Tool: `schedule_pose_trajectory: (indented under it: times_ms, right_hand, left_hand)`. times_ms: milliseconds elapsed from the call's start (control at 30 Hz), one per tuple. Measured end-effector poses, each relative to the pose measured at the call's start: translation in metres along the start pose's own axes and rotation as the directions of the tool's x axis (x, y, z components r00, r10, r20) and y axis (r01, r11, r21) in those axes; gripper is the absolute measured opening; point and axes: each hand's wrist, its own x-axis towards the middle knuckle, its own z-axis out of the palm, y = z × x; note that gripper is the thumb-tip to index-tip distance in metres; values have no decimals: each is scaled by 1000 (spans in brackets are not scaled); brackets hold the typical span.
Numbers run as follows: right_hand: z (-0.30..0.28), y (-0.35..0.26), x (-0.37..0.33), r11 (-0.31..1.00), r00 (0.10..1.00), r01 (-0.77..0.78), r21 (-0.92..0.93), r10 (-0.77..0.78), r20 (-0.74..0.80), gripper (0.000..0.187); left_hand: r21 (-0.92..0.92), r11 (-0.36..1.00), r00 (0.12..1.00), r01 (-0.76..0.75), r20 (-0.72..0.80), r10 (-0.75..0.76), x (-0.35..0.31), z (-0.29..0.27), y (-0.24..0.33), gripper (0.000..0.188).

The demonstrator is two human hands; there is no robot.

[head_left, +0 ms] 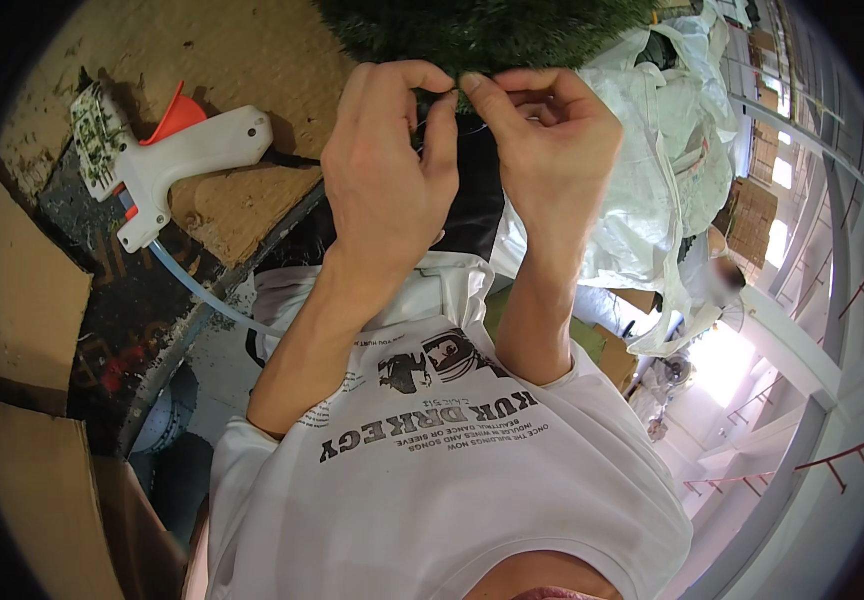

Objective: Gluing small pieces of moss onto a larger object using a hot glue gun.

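My left hand (382,165) and my right hand (557,150) are raised close together, fingertips nearly meeting. Thumb and forefinger of the left are bent into a pinch. On the right, the thumb presses against curled fingers. Whatever lies between the fingertips is too small to make out. Just beyond them is a bushy mass of dark green artificial foliage (482,30), cut off by the top of the view. A white glue gun (167,165) lies on its side to the left, green bits stuck to its front end. A long bluish glue stick (192,285) runs from it towards me.
Brown cardboard (242,45) covers the far left surface, with an orange-red curved piece (177,115) beside the glue gun. Open cardboard flaps (27,290) stand at the left. White plastic sacks (652,180) are heaped on the right. Beyond them, a person (717,275) is partly visible.
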Motion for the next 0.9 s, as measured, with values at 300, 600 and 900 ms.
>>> schedule_pose_trajectory:
  times_ms: [300,600,900]
  right_hand:
    - [-10,38,-2,914,936,345,214,-352,-7,15]
    - [3,43,-6,944,952,283,172,-254,-169,24]
    - [7,38,-2,935,913,337,115,-294,-284,25]
  left_hand:
    - [27,1000,999,6,-37,-5,1,6,6,25]
    - [45,997,997,64,-42,-62,1,7,9,22]
    - [48,999,999,14,-43,-12,-1,10,9,15]
